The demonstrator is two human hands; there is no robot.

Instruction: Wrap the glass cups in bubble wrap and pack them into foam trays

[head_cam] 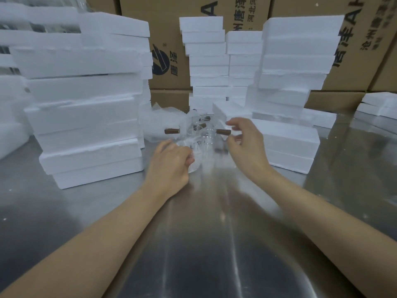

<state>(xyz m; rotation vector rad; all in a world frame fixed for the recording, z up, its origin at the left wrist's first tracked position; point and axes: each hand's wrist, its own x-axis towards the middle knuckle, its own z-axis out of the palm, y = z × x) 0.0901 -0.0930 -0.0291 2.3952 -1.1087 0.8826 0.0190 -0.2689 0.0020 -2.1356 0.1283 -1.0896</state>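
The left hand (171, 161) grips a clear glass cup (196, 155), fingers curled round it. Just right of that cup, the right hand (245, 140) hovers with fingers apart near a brown cylindrical wooden handle (223, 132).

Both bare forearms reach from the lower corners toward frame centre. The left hand (171, 162) has curled fingers; the right hand (245, 143) has fingers loosely spread.
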